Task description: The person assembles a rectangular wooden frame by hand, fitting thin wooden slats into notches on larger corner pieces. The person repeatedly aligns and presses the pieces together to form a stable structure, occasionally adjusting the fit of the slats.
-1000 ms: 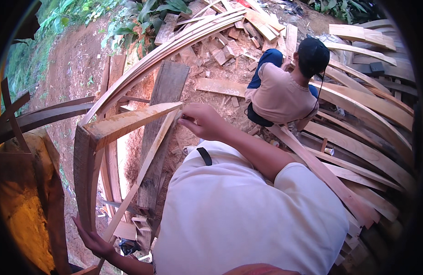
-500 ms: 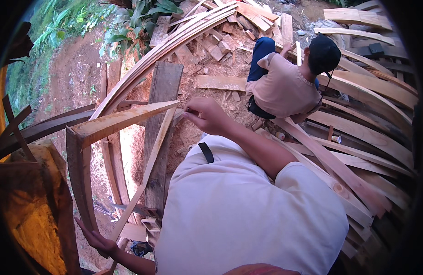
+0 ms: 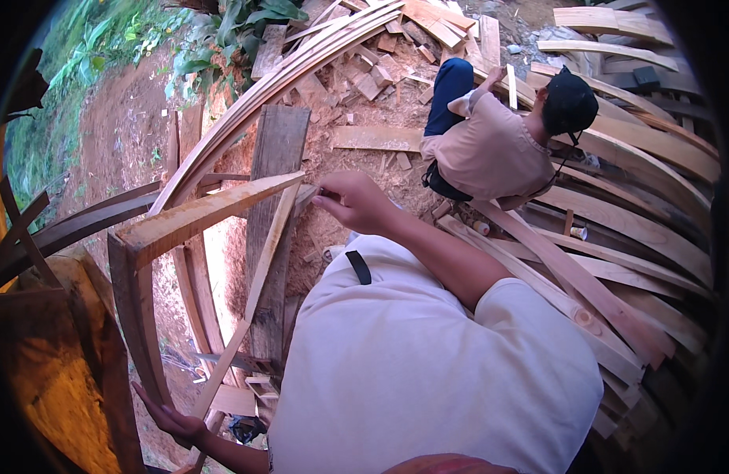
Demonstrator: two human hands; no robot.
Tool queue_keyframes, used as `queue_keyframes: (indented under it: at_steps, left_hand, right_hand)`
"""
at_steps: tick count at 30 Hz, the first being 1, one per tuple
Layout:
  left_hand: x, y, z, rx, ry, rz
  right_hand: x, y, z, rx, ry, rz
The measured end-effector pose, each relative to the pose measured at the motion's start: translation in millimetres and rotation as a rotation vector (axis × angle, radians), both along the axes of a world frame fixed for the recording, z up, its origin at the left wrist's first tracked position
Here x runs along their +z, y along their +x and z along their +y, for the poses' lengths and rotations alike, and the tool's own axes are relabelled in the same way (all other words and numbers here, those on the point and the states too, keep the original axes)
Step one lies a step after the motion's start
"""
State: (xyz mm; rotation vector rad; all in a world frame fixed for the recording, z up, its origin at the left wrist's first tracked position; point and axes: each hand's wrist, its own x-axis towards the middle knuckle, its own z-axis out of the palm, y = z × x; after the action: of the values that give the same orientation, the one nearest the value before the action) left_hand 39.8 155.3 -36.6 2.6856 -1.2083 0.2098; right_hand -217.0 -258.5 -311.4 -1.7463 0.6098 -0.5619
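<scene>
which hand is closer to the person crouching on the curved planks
Right. The right hand grips the upper end of the thin strip, just short of the crouching person. The left hand holds its lower end, far off.

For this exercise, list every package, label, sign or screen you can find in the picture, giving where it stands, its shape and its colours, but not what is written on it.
No signs, labels or screens can be seen.
Small cylindrical container: on the ground beside the long planks, below the crouching person; pale with a reddish band; too small to tell more.
Second small container: between planks to the right; pale, round.
</scene>
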Motion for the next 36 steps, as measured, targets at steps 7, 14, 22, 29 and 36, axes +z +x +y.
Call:
queue_keyframes:
  at_steps: [7,14,22,29,36]
  left_hand:
    - [2.6,0.4,-1.2,-0.031,0.058,-0.101]
    - [-8.3,-13.7,-6.5,0.034,-0.05,-0.257]
    - [-28.9,-24.7,-3.0,0.163,-0.237,-0.399]
    - [-31.8,-33.3,-5.0,0.208,-0.093,-0.601]
    - [-36.6,-28.2,4.7,0.19,-0.077,-0.669]
  right_hand:
    - [1.5,-4.3,-7.1,-0.014,-0.001,-0.004]
    - [-1.4,-4.9,-15.1,-0.019,0.002,-0.017]
    - [-0.1,0.8,-20.5,0.022,0.001,-0.015]
    - [0.3,7.2,-30.6,0.056,-0.042,-0.001]
    - [1.0,13.5,-37.7,0.09,-0.038,-0.022]
